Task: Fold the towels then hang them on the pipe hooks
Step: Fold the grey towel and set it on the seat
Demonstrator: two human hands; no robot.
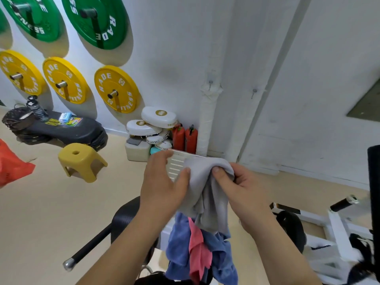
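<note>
Wall plates (117, 89) read RADE FITNESS; hands (162, 188) grip grey towel (202, 173)

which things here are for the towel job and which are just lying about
Job: grey towel pinched by left hand and right hand; blue towels; pink towel; hook on the wrapped pipe.
Lying about: yellow weight plates, green weight plates, yellow stool, red fire extinguishers, white boxing pads, water bottle.
</note>
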